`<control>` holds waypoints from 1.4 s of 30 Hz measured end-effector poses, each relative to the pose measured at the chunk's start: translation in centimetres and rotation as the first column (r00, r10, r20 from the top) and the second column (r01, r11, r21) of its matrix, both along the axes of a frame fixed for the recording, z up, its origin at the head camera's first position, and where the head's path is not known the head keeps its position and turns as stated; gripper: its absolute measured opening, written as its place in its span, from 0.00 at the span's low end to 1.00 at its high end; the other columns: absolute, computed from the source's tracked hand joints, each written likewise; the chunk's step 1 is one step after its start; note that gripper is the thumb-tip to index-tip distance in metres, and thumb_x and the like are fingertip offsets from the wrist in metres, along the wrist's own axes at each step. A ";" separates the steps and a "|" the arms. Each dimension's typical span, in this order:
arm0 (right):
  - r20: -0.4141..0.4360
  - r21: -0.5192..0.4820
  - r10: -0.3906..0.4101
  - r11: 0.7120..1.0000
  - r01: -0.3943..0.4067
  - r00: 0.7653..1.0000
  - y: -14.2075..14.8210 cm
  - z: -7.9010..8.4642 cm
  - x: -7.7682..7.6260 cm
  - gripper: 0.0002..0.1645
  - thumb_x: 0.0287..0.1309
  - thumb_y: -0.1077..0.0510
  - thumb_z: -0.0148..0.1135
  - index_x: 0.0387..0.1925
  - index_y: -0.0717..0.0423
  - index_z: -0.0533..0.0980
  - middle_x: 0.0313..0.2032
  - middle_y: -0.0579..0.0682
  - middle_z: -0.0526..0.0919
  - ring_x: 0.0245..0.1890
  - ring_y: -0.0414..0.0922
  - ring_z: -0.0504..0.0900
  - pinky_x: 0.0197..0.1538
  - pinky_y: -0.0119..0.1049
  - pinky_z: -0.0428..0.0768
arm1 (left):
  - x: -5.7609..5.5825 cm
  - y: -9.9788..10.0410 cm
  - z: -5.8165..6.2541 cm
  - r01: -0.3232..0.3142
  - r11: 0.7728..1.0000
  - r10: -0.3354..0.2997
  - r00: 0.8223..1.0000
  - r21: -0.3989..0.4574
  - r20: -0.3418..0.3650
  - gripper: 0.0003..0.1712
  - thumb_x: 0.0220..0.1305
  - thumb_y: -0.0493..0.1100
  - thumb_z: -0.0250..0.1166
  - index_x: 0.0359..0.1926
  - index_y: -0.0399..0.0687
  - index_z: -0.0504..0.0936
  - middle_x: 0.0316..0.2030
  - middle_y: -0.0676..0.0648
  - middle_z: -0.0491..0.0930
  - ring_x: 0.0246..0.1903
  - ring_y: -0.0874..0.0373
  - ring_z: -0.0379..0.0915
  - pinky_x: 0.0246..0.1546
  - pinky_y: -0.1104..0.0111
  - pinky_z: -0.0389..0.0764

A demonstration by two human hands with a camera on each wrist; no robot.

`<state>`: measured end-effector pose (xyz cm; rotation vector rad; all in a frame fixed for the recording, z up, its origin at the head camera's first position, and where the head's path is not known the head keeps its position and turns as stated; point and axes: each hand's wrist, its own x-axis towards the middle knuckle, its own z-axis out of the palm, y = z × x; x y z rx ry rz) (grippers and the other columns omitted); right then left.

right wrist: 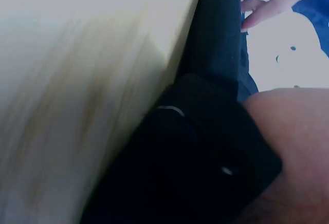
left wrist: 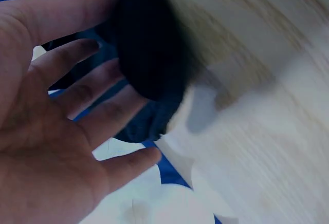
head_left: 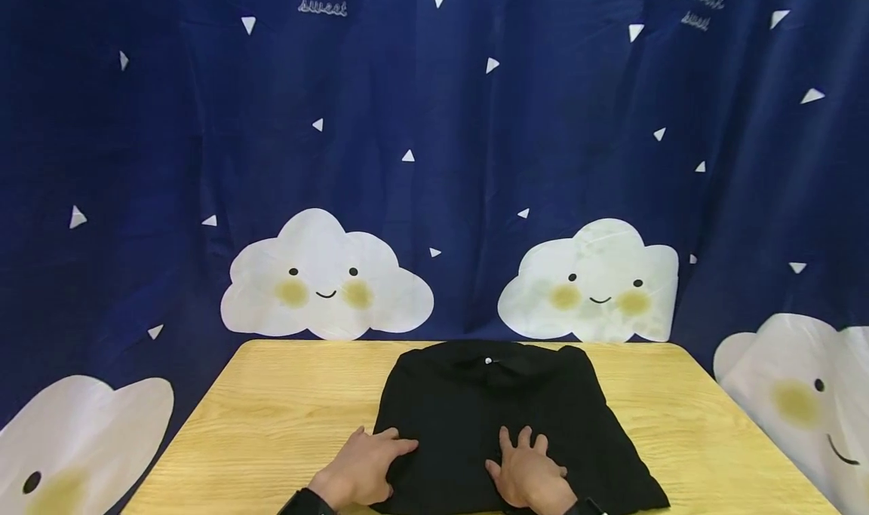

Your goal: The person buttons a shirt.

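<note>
A black garment (head_left: pixel 468 417) lies folded on the table, with a small white spot near its far edge in the head view. My left hand (head_left: pixel 363 466) is at its left side, fingers reaching over the cloth. In the left wrist view the palm of that left hand (left wrist: pixel 67 126) shows with loosely extended fingers, their tips at the dark garment (left wrist: pixel 149 44). Spread fingers of my right hand (head_left: pixel 529 471) rest on the garment's near part, right of its middle. The right wrist view shows only part of the right hand (right wrist: pixel 298 136); its fingers are hidden there.
The light wooden table (head_left: pixel 285 402) extends to both sides of the garment. Behind it hangs a dark blue curtain (head_left: pixel 462 183) printed with smiling clouds and white triangles. Dark bands or cuffs (head_left: pixel 308 502) circle the wrists.
</note>
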<state>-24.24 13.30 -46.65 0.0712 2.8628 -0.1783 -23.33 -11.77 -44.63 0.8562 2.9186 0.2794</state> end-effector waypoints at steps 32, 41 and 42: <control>-0.064 0.094 0.054 0.994 -0.048 0.996 -8.6 -0.2 2.4 0.42 0.53 0.31 0.60 0.60 0.53 0.72 0.58 0.67 0.67 0.54 0.66 0.65 0.38 0.72 0.70 | 1.5 -3.9 1.1 -0.159 0.985 0.158 0.987 -0.072 -0.006 0.14 0.43 0.34 0.71 0.33 0.53 0.83 0.28 0.51 0.69 0.24 0.54 0.67 0.31 0.58 0.74; -0.065 0.107 0.060 0.993 -0.053 0.996 -8.3 -0.1 2.3 0.43 0.51 0.30 0.60 0.60 0.53 0.72 0.57 0.66 0.68 0.52 0.65 0.66 0.37 0.70 0.72 | 1.6 -3.6 0.8 -0.171 0.981 0.169 0.985 -0.087 -0.030 0.13 0.42 0.36 0.72 0.31 0.54 0.81 0.26 0.51 0.68 0.22 0.54 0.65 0.28 0.59 0.72; -0.060 0.091 0.069 0.994 -0.063 0.996 -8.1 0.0 2.2 0.42 0.51 0.30 0.60 0.59 0.54 0.73 0.56 0.66 0.68 0.52 0.64 0.67 0.37 0.68 0.73 | 1.5 -3.6 0.8 -0.178 0.980 0.176 0.984 -0.086 -0.030 0.12 0.43 0.36 0.71 0.32 0.54 0.81 0.26 0.51 0.68 0.22 0.54 0.66 0.28 0.58 0.73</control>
